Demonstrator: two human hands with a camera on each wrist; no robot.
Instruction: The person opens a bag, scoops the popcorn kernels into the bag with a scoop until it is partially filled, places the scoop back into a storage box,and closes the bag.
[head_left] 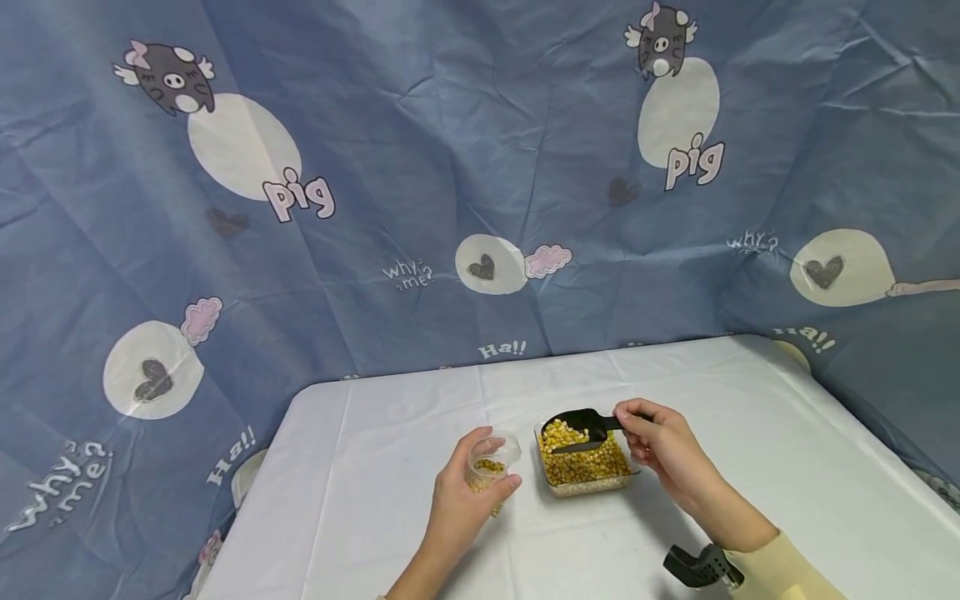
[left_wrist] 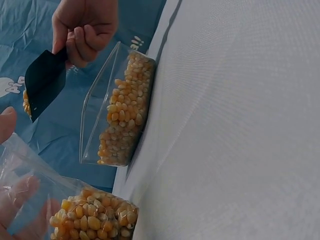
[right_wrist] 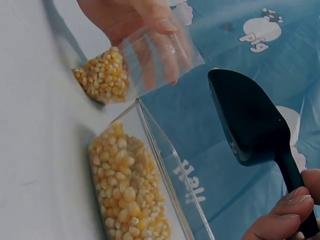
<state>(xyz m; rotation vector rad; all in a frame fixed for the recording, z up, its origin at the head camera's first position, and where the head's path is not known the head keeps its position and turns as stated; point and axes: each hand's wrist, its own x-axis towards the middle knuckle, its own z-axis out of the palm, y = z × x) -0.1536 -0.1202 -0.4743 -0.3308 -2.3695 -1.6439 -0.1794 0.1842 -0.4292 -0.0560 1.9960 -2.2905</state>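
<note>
My left hand (head_left: 456,508) holds a clear plastic bag (head_left: 506,450) by its upper part, fingers and thumb around the open mouth. Corn kernels (right_wrist: 106,75) fill its bottom, which stands at the white tabletop in the right wrist view. The right hand (head_left: 667,442) grips the handle of a black scoop (right_wrist: 245,115). A load of yellow kernels (head_left: 558,435) lies in the scoop, held over a clear rectangular container (left_wrist: 89,125). More corn kernels (left_wrist: 125,107) heap inside that container, lower than its rim. From the right wrist camera, the scoop's load is mostly hidden.
A white cloth (head_left: 390,467) covers the table, and the container sits on it just right of the bag. Behind rises a blue curtain (head_left: 420,167) printed with pigs and hearts. A black strap device (head_left: 702,567) is on the right wrist.
</note>
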